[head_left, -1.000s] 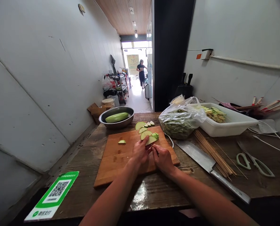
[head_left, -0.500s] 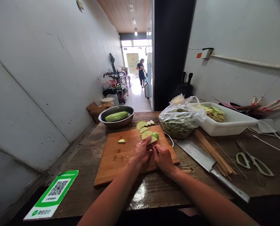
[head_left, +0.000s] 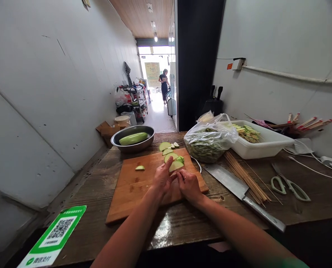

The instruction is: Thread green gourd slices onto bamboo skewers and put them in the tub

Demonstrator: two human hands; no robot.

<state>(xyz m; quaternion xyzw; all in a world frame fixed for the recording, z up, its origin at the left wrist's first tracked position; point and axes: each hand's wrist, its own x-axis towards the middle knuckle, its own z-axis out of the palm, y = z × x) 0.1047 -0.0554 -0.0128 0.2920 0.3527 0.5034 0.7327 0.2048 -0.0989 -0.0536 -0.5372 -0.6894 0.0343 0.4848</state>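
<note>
My left hand [head_left: 163,178] grips a pale green zucchini slice [head_left: 176,166] above the wooden cutting board [head_left: 129,193], thumb on its face. Close against it, my right hand [head_left: 189,187] is closed in a pinch at the slice's lower edge. What the right fingers hold is too small to make out. Behind the hands, more cut slices [head_left: 165,146] lie in a loose row at the board's far edge. One small zucchini piece [head_left: 139,168] sits alone on the board's left side.
A metal bowl [head_left: 117,143] holds a whole zucchini [head_left: 133,139]. Rightward are a plastic bag of greens [head_left: 207,145], a white tub [head_left: 269,146] of skewered vegetables, a cleaver [head_left: 230,182], bamboo skewers [head_left: 246,180] and scissors [head_left: 290,186]. A person [head_left: 164,85] stands far back.
The view has swung slightly right, so everything appears further left. Both hands stay together over the board, and the held slice now shows more of its face.
</note>
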